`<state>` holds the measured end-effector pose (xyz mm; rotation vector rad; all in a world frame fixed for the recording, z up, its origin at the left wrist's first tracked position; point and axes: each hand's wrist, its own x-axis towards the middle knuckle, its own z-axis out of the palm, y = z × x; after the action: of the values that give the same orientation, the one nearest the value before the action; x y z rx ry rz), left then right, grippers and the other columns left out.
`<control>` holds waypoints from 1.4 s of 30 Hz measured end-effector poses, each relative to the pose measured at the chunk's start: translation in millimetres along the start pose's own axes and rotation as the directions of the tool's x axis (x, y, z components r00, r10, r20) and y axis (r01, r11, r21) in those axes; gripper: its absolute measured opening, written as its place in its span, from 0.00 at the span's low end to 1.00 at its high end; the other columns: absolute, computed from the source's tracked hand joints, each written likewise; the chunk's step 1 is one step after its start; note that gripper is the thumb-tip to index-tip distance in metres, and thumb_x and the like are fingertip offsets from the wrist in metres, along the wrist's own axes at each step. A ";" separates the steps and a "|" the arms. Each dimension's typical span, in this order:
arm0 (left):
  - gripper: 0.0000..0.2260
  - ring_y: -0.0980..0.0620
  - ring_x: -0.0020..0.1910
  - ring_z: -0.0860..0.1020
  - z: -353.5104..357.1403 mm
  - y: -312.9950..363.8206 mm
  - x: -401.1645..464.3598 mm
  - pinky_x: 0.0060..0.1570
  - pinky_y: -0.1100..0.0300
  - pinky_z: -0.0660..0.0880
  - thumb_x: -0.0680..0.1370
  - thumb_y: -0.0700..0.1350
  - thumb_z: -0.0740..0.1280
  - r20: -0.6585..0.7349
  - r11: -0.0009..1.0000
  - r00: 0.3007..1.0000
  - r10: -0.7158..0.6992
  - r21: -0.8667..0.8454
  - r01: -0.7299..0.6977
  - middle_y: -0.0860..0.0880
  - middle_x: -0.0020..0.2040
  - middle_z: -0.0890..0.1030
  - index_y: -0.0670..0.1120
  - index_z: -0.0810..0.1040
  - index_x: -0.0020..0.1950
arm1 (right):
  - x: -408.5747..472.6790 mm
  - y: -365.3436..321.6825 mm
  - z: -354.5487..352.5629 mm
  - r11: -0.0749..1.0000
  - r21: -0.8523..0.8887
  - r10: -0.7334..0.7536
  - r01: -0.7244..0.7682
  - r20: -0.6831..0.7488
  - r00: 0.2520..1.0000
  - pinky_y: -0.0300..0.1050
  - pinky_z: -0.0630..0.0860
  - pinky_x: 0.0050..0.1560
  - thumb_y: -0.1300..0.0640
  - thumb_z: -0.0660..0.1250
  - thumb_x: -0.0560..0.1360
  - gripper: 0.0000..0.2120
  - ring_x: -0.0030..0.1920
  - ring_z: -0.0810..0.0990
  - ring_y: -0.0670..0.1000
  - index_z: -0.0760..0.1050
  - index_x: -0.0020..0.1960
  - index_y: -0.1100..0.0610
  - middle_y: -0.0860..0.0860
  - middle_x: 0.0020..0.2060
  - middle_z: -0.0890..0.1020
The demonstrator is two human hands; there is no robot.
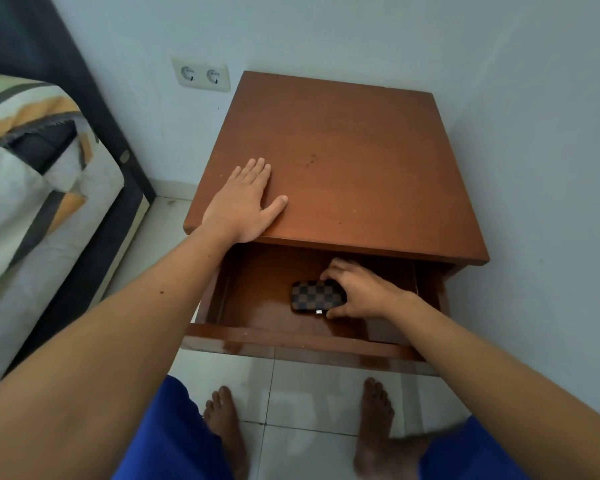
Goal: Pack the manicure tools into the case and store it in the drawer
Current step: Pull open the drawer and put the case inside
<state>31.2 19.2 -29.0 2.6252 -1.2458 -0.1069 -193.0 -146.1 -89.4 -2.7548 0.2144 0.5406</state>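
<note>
A pale wall [361,36] backs the corner, and a bed [32,202] with a grey, orange and white patterned cover fills the left side, its dark frame running toward the far corner. The floor [309,403] is pale glossy tile, and the person stands on it barefoot in blue shorts [174,427]. Against the wall sits a reddish-brown wooden nightstand [354,161], its top bare but for a few small marks. Its drawer [291,337] is pulled out toward the person, open and shiny inside. A double wall socket [201,76] is set in the wall just left of the nightstand's far corner. The left hand [245,202] lies flat, palm down with fingers spread, on the near left part of the top, gripping nothing. The right hand [357,292] reaches down into the drawer, fingers curled over the far edge and thumb at the near edge of the case [314,296], closed around its right end. The case, dark with a brown checkered pattern and shut, lies flat on the drawer bottom, roughly in the middle.
</note>
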 end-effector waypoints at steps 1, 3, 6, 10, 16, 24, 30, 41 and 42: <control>0.35 0.51 0.86 0.47 -0.2 0.0 -0.5 0.84 0.54 0.43 0.86 0.67 0.50 0.002 1.000 1.000 0.003 0.000 -0.003 0.49 0.87 0.50 0.47 0.50 0.87 | 1.1 0.5 2.5 1.000 0.007 0.010 -0.010 0.013 1.000 0.53 0.72 0.70 0.42 0.80 0.70 0.38 0.68 0.71 0.55 0.70 0.74 0.54 0.52 0.69 0.70; 0.35 0.51 0.86 0.46 -0.6 -0.9 -0.8 0.84 0.53 0.43 0.86 0.66 0.50 0.003 1.000 1.000 0.007 -0.003 -0.007 0.48 0.87 0.50 0.47 0.50 0.87 | 2.4 2.7 7.2 1.000 0.017 0.024 -0.025 0.035 0.999 0.53 0.73 0.69 0.42 0.81 0.69 0.38 0.68 0.71 0.55 0.70 0.73 0.53 0.51 0.69 0.70; 0.35 0.51 0.86 0.46 -0.7 -0.1 -0.6 0.84 0.53 0.43 0.86 0.66 0.50 0.006 1.000 1.000 0.003 -0.002 -0.003 0.48 0.87 0.50 0.47 0.50 0.87 | 2.6 5.1 10.7 1.000 -0.011 0.023 -0.023 0.022 0.999 0.55 0.75 0.66 0.39 0.80 0.68 0.39 0.68 0.72 0.54 0.69 0.72 0.50 0.50 0.67 0.71; 0.35 0.51 0.86 0.46 -1.7 1.4 -1.0 0.84 0.53 0.43 0.86 0.66 0.49 0.011 1.000 1.000 0.003 0.001 -0.003 0.48 0.87 0.50 0.47 0.50 0.87 | -6.2 2.6 4.4 1.000 -0.012 0.029 -0.029 0.022 0.999 0.54 0.73 0.71 0.36 0.79 0.68 0.42 0.73 0.69 0.54 0.67 0.76 0.49 0.50 0.73 0.69; 0.35 0.51 0.86 0.46 -2.5 3.7 -3.2 0.82 0.55 0.42 0.86 0.66 0.49 0.010 1.000 1.000 -0.001 0.003 0.001 0.48 0.87 0.50 0.47 0.50 0.87 | -60.2 -18.2 -36.0 0.970 0.226 -0.040 0.089 -0.213 0.976 0.48 0.78 0.67 0.31 0.72 0.74 0.34 0.65 0.76 0.41 0.73 0.73 0.47 0.41 0.66 0.76; 0.35 0.51 0.86 0.47 -1.8 3.3 -3.5 0.84 0.53 0.43 0.86 0.66 0.49 0.003 1.000 1.000 0.003 0.002 -0.003 0.48 0.87 0.50 0.47 0.50 0.87 | -121.5 -35.3 -15.8 0.990 -0.060 -0.143 0.131 -0.260 0.955 0.47 0.56 0.83 0.23 0.68 0.69 0.57 0.83 0.50 0.44 0.48 0.86 0.49 0.43 0.84 0.52; 0.35 0.51 0.86 0.46 -2.6 2.3 -2.9 0.84 0.53 0.43 0.86 0.66 0.49 0.006 1.000 1.000 0.004 -0.008 -0.004 0.48 0.87 0.50 0.47 0.50 0.87 | -108.5 -29.0 -25.6 0.983 -0.178 -0.022 -0.047 -0.370 0.929 0.54 0.44 0.85 0.16 0.63 0.64 0.68 0.85 0.38 0.50 0.43 0.86 0.59 0.52 0.86 0.44; 0.35 0.51 0.86 0.46 -2.1 2.0 -3.5 0.84 0.53 0.43 0.86 0.67 0.48 0.019 1.000 1.000 0.001 0.015 -0.001 0.48 0.87 0.49 0.47 0.49 0.87 | -64.8 -9.3 -54.8 0.967 -0.162 0.107 -0.198 -0.446 0.889 0.55 0.45 0.85 0.17 0.64 0.63 0.70 0.85 0.39 0.52 0.39 0.85 0.59 0.53 0.86 0.41; 0.35 0.51 0.86 0.46 -1.8 2.1 -3.6 0.84 0.53 0.43 0.86 0.67 0.48 0.017 1.000 1.000 0.001 0.015 -0.001 0.48 0.87 0.49 0.47 0.49 0.87 | -62.0 -8.7 -56.1 0.964 -0.164 0.117 -0.211 -0.452 0.884 0.55 0.46 0.85 0.17 0.64 0.64 0.70 0.85 0.40 0.52 0.39 0.85 0.59 0.54 0.86 0.41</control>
<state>27.7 21.0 -26.9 2.6421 -1.2587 -0.1207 -228.9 -151.9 -13.6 -3.0505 0.5304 -0.0401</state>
